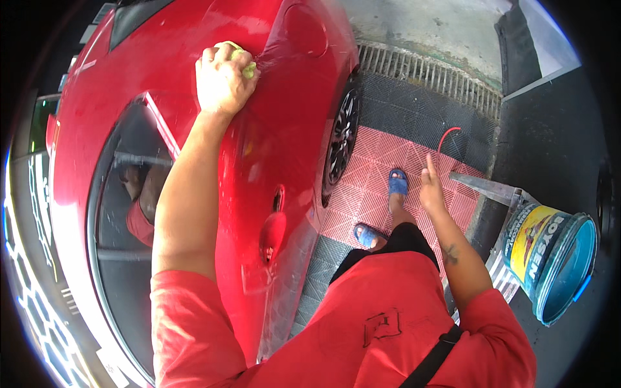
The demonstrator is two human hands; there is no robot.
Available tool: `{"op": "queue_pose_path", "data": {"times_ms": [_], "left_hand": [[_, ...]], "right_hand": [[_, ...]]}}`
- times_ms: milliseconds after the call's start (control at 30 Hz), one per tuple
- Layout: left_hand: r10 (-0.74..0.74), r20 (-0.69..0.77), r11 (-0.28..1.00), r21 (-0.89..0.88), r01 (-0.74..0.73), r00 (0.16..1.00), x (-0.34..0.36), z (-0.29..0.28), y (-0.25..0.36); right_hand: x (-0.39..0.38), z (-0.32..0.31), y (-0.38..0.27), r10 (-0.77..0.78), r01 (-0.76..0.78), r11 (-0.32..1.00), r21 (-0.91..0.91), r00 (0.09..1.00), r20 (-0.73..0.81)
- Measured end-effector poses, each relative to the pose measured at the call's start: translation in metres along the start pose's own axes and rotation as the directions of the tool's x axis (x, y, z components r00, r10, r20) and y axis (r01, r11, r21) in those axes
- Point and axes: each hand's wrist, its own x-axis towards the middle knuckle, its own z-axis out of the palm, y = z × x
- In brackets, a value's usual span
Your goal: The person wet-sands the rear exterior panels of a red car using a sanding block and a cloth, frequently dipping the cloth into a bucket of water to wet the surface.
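My left hand (225, 81) is closed round a crumpled yellow-green sponge (246, 64) and presses it on the wet red car (259, 161). The contact is on the rear side panel, behind the dark side window (132, 194). Most of the sponge is hidden under my fingers. Lower down at my right side, my right hand (432, 186) hangs with its fingers stretched out, and no object shows in it. A thin red hose-like strip (446, 134) curves past its fingertips, over the floor.
A blue-green bucket (550, 265) with a yellow label stands on a metal stand (485, 187) to my right. My feet, in blue slippers (398, 183), are on red floor tiles (381, 149) beside the car wheel (343, 136). A drain grate (427, 71) crosses the floor ahead.
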Motion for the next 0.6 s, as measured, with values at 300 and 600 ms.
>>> {"op": "queue_pose_path", "data": {"times_ms": [300, 600], "left_hand": [[-0.012, 0.053, 1.000, 0.024, 0.011, 0.999, -0.139, -0.073, 0.007], [-0.076, -0.045, 0.996, 0.045, 0.078, 0.996, -0.166, -0.070, 0.017]], "right_hand": [[-0.033, 0.039, -0.039, 0.365, -0.377, 0.862, 0.338, 0.925, 0.100], [0.062, 0.059, -0.117, 0.292, -0.451, 0.818, 0.357, 0.860, 0.417]]}}
